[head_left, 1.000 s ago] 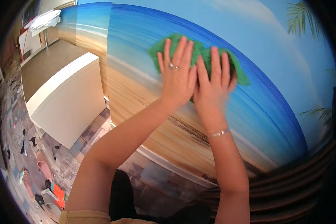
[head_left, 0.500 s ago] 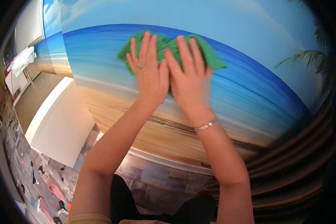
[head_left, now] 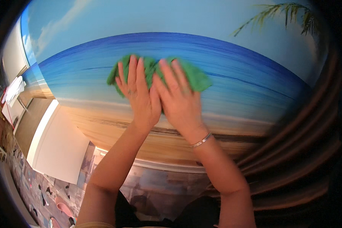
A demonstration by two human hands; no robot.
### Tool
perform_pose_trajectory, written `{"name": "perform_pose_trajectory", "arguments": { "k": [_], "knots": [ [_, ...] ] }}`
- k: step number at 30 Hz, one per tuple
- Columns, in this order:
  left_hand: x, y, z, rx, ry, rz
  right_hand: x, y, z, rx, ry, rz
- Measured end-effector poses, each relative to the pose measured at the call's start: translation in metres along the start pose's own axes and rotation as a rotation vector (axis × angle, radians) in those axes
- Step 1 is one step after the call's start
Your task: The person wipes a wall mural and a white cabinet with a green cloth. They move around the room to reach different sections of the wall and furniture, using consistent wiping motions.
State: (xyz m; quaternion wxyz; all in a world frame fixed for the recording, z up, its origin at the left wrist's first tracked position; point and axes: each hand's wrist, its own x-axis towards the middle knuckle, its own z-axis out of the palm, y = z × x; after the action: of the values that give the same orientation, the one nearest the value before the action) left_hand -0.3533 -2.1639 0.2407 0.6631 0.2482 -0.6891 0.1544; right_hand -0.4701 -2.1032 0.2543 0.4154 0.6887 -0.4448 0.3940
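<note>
A crumpled green cloth (head_left: 195,76) lies pressed against a wall mural (head_left: 247,68) of sea, sand and sky. My left hand (head_left: 142,97) rests on its left part, fingers stretched over the fabric, a ring on one finger. Close beside it, with the thumbs nearly meeting, my right hand (head_left: 178,100) presses the right part of the cloth; its fingers are somewhat blurred. A silver bracelet (head_left: 201,140) circles my right wrist. The cloth sits on the painted blue water, below the dark horizon line.
Dark brown draped folds (head_left: 292,167) fill the right side. At the left stands a white panel-sided piece of furniture (head_left: 61,144), with a white cloth (head_left: 14,89) beyond it. Pink shoes (head_left: 64,207) and small dark scraps lie on the patterned floor (head_left: 159,190).
Both hands and the green cloth have slid down the mural, from the horizon line onto the lighter water. The view has turned too, with the palm fronds now higher and further left.
</note>
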Motion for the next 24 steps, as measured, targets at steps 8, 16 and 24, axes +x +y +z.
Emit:
{"name": "perform_pose_trajectory", "arguments": {
  "k": [8, 16, 24],
  "knots": [
    [-0.012, 0.064, 0.030, -0.031, -0.224, 0.173, -0.068, 0.027, -0.022, -0.150, 0.132, 0.326],
    [0.009, 0.078, 0.036, 0.053, -0.163, 0.199, -0.050, 0.070, -0.051, -0.052, 0.045, 0.087],
    [0.024, 0.160, 0.076, -0.107, -0.287, 0.329, -0.094, 0.116, -0.093, -0.298, 0.167, 0.343]
  ]
}}
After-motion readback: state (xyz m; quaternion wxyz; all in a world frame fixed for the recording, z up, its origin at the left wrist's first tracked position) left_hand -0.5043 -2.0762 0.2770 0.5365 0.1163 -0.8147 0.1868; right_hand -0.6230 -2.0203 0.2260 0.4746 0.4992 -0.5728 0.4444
